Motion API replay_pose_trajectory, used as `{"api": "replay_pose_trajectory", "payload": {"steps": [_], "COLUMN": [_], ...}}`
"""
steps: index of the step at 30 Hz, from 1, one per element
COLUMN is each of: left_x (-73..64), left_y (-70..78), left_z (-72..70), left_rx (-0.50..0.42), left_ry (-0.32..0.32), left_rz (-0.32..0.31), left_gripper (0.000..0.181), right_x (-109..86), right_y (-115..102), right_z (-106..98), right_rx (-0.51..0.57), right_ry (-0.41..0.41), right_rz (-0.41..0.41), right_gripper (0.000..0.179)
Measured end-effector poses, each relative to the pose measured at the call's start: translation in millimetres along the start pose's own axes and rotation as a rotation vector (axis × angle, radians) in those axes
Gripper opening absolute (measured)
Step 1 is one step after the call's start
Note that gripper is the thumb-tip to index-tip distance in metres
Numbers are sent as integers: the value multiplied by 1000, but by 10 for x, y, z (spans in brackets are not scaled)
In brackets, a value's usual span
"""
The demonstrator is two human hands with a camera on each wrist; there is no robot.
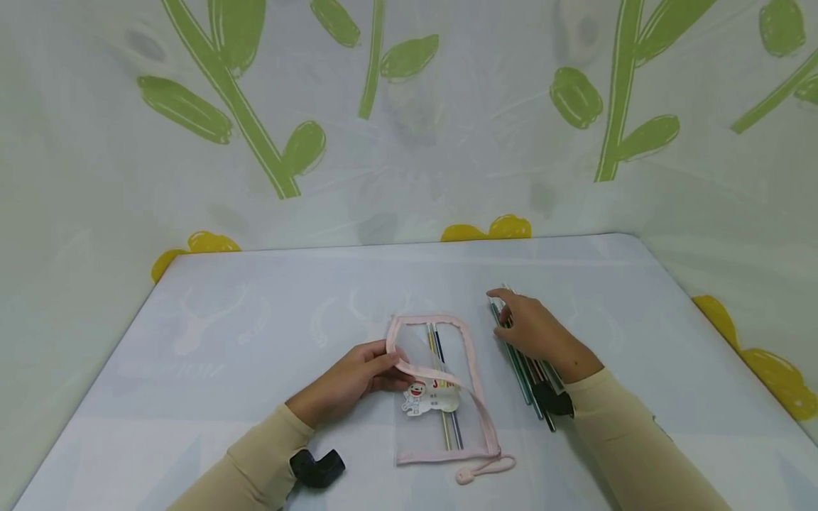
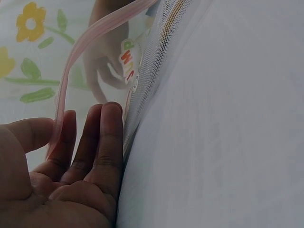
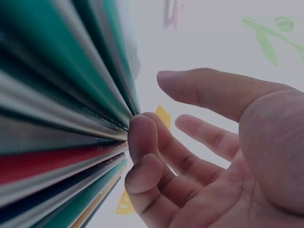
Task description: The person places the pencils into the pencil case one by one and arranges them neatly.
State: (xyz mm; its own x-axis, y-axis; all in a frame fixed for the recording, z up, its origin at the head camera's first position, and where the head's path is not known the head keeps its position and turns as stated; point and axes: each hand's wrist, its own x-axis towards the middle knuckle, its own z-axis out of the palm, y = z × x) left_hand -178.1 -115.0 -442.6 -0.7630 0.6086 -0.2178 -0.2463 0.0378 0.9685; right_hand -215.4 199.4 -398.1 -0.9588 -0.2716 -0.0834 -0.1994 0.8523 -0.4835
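A see-through mesh pouch with pink trim [image 1: 441, 458] lies on the table, a cartoon label [image 1: 418, 399] on its front. Inside it are a yellowish pencil [image 1: 446, 429] and a dark pencil [image 1: 456, 428]. My left hand [image 1: 358, 372] pinches the pink edge of its opening [image 2: 61, 102] between thumb and fingers, lifting that edge. To the right of the pouch lies a bundle of pencils [image 1: 520, 372] in green, silver, red and dark colours. Over this bundle, my right hand [image 1: 533, 330] has its thumb apart from the fingers, with fingertips [image 3: 142, 133] right at the pencils' ends.
A pink cord with a round toggle [image 1: 464, 476] trails from the pouch's lower right corner. The pale table [image 1: 224, 397] meets a white backdrop with green leaf prints [image 1: 185, 108] behind it. Black camera mounts [image 1: 317, 468] sit at both wrists.
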Motion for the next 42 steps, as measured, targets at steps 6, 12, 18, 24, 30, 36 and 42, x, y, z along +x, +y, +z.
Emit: {"api": "replay_pose_trajectory", "payload": {"steps": [6,12,18,24,30,36,42], "left_x": [13,22,24,20,13,7,7], "left_y": [2,-20,-28,-21,-9,5,8], "left_z": [-4,-12,-17,-20,-15,-10,-11], "left_rx": [-8,-11,-9,-7,-10,-15,-2], "left_ry": [6,1,2,-2,3,9,6], "left_rz": [-11,-7,-11,-9,-12,-11,-10], "left_gripper": [33,34,33,35,34,33,33], "right_x": [10,4,2,0,1,11,15], "right_y": [-13,-15,-15,-27,-24,-9,-14], "right_z": [16,33,47,39,48,61,65], "right_rx": [-13,-11,-5,-14,-23,-14,-11], "right_ry": [6,2,-14,-39,-42,-41,-37], "right_rz": [-2,-10,-8,-20,-23,-34,-35], "right_gripper": [72,76,80,83,84,84,82]}}
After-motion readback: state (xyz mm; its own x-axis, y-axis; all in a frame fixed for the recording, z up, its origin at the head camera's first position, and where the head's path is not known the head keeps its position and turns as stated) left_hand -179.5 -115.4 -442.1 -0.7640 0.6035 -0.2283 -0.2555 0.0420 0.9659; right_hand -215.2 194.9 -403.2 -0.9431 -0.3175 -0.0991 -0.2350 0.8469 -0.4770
